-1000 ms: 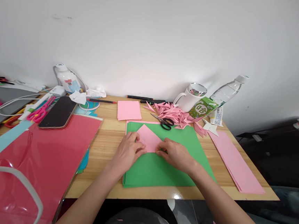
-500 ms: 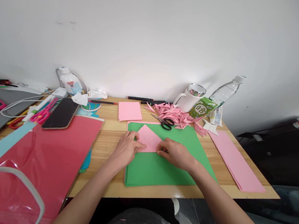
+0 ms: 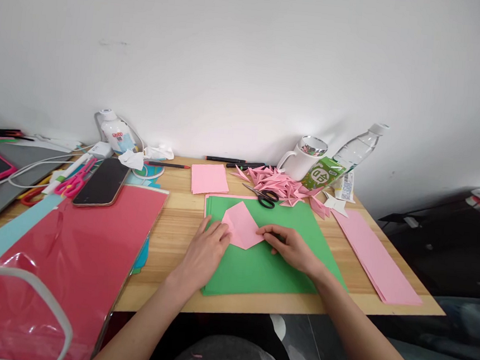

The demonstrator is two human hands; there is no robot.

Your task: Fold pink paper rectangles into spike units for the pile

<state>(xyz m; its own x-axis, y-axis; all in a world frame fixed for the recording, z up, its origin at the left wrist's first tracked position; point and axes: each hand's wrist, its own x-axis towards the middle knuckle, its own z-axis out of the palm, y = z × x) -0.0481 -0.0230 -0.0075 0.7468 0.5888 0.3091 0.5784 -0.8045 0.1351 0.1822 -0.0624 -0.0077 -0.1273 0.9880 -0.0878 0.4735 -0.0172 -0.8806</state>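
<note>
Left of centre: left hand point(image 3: 204, 250) flat, fingers spread, fingertips pressing the left edge of the pink paper point(image 3: 241, 230). No closed grip there, just downward pressure. Centre of the frame: pink paper partly folded, lying on the green sheets point(image 3: 257, 268) on the desk point(image 3: 173, 224). Right of centre: right hand point(image 3: 290, 247) with fingertips pinching the paper's right corner. Risks, as a judgement: smooth green stack underneath, so possible sliding of the paper under uneven pressure, giving a skewed crease; too hard a pinch likely to crumple the corner. Upper centre, just above: black scissors point(image 3: 264, 196) and the pile of folded pink pieces point(image 3: 284, 184), near enough for a stray knuckle to scatter.
</note>
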